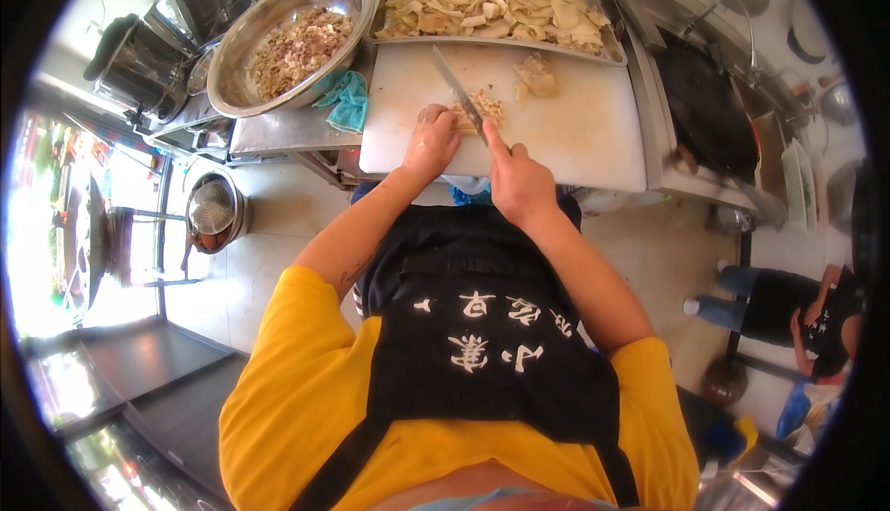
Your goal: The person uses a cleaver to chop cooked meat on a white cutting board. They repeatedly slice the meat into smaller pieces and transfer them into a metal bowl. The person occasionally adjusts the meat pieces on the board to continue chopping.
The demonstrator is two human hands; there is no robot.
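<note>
A kitchen knife (450, 74) slants across the white cutting board (584, 140), its tip pointing to the far left. Its handle is in my right hand (522, 182), with the index finger stretched along it. My left hand (432, 145) is on the board left of the blade, fingers curled down on pale food strips (466, 124), partly hidden beneath them. Small chopped pieces (488, 103) of the same pale food lie just right of the blade. Farther right on the board rests a larger pale, soft-looking chunk (535, 77).
Behind the board stands a metal tray (614, 46) heaped with pale slices (491, 9). A steel bowl (225, 71) of minced food is at the far left, a teal cloth (346, 103) beside it. A black wok (705, 103) is on the right; another person (788, 312) stands beyond it.
</note>
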